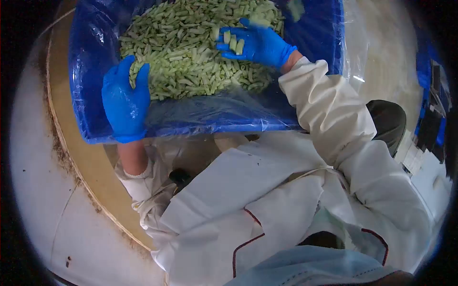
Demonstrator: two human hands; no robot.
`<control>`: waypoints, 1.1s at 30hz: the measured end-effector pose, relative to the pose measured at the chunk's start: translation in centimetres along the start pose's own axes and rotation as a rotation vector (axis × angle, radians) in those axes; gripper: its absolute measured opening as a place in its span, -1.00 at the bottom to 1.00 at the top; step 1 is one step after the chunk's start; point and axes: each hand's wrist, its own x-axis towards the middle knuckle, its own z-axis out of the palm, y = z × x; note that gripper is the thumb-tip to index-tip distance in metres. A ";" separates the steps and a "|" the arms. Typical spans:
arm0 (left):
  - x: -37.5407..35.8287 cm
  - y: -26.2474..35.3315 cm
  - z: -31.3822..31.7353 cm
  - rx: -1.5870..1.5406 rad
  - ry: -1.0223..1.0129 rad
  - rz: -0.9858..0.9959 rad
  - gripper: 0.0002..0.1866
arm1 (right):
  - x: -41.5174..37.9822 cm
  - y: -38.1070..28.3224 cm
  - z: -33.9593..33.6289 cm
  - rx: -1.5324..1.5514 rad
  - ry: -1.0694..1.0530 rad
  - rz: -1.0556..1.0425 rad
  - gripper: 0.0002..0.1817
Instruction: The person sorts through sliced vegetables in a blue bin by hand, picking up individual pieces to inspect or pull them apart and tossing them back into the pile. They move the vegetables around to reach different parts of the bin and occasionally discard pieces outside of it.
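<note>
A heap of pale green cut vegetable pieces [191,52], short and stick-like, fills much of a blue bin [86,95] lined with clear plastic. My right hand [260,45], in a blue glove, is turned palm up over the right of the heap. Several cut pieces [233,43] lie across its outstretched fingers. At the heap's left edge is my left hand [125,97], also gloved in blue, with thumb and fingers apart. Its fingertips are at the pieces, and I see nothing held in it. A blurred pale green piece [296,9] shows near the bin's far right side.
The clear plastic liner [355,43] hangs over the bin's right rim. A tan curved band [90,167] borders a white stained surface [43,190] on the left. Dark and blue items [431,109] stand at the far right. My white coat [248,190] fills the lower view.
</note>
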 end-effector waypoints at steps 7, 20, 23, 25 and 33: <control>-0.3 -2.3 -0.4 0.187 0.015 -0.019 -0.74 | -0.2 -1.3 -1.2 -1.086 0.793 -0.270 -0.35; -0.6 -3.6 1.7 0.229 -0.087 -0.174 -0.77 | 14.3 7.8 2.6 -2.161 0.679 -0.572 0.03; -0.3 -3.3 0.9 0.199 -0.148 -0.225 -0.76 | 14.9 11.2 2.2 -2.167 0.008 -0.620 -0.21; -0.6 -3.6 0.9 0.189 -0.148 -0.257 -0.74 | 14.0 11.1 1.6 -1.885 -0.366 -0.621 -0.31; -0.7 -3.9 1.1 0.170 -0.219 -0.290 -0.73 | 3.7 -0.6 -2.9 -2.395 0.406 -0.395 -0.76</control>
